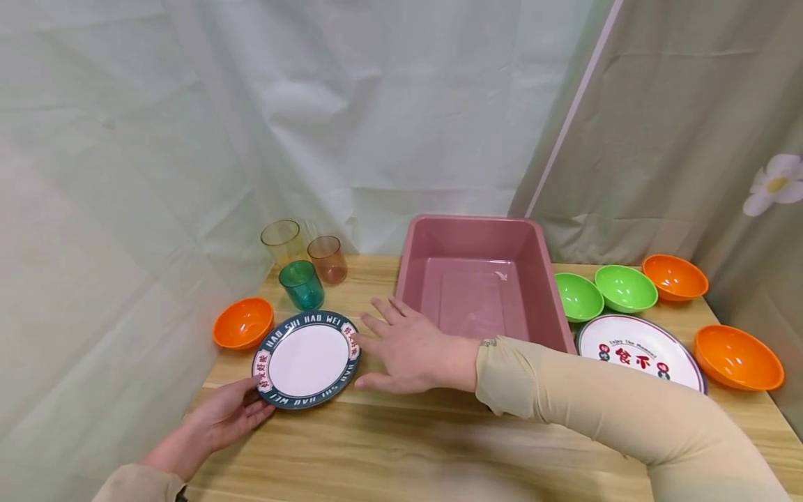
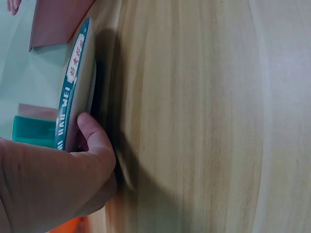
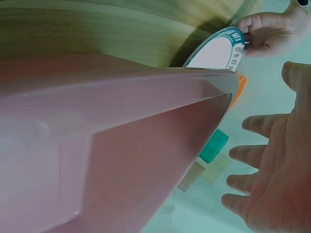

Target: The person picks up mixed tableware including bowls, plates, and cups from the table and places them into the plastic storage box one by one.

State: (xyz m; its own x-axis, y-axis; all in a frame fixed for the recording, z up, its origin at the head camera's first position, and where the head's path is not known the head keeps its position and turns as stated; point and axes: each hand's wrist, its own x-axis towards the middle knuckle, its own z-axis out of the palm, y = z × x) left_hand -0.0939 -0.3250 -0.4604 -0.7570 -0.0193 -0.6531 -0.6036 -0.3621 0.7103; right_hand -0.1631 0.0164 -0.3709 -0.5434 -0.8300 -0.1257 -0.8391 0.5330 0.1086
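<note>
A white plate [image 1: 309, 360] with a dark green lettered rim is at the left of the table. My left hand [image 1: 224, 416] grips its lower left edge; in the left wrist view a digit [image 2: 92, 130] lies against the underside, and the plate stands off the wood over its shadow. My right hand [image 1: 417, 348] hovers between the plate and the pink basin [image 1: 410, 254], fingers spread, holding nothing. In the right wrist view this hand [image 3: 279, 160] appears beside the basin wall, apart from it.
Yellow [image 1: 282, 240], brown [image 1: 327, 259] and teal cups [image 1: 302, 286] stand behind the plate, with an orange bowl [image 1: 243, 323] to their left. Right of the basin are green bowls [image 1: 626, 288], orange bowls [image 1: 739, 357] and another white plate [image 1: 640, 348]. Curtains [image 1: 401, 125] hang around the table.
</note>
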